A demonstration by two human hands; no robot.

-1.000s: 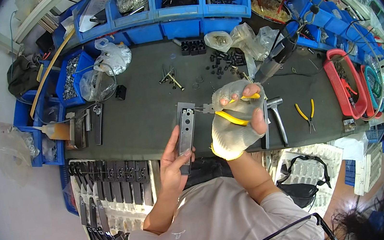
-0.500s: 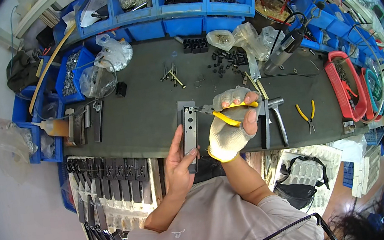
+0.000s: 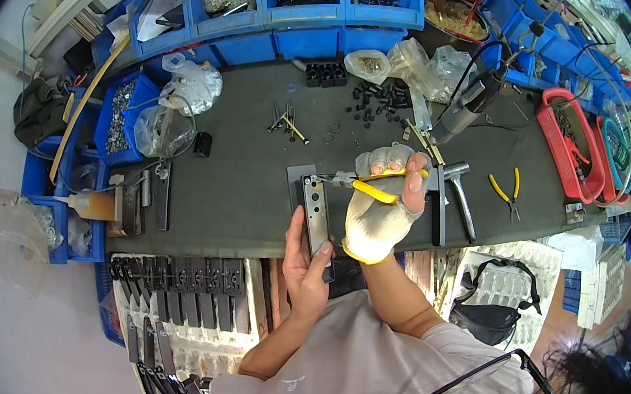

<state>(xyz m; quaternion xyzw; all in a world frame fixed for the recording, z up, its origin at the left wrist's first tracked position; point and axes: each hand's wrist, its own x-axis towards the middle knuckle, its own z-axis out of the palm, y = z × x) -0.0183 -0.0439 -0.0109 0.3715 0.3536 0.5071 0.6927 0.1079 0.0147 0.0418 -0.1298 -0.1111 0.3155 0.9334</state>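
My left hand is closed around a dark rectangular block with a pale metal face plate, its thumb pressed on the near end. Several round holes run along the plate's far half. In my right hand, which wears a whitish glove with bare fingertips, I grip yellow-handled pliers. Their jaws reach left to the plate's far end, by its top corner; whether they pinch something there is too small to tell. A flat grey piece lies beneath the block's far end.
Right of my glove are a dark bar, a hammer and a second pair of yellow-handled pliers. Loose screws and black small parts lie farther back. Blue bins line the rear; a red basket stands right.
The plier handles look slightly closer together, and the jaws remain at the plate's far end. My left hand and the block have shifted slightly right in the view.
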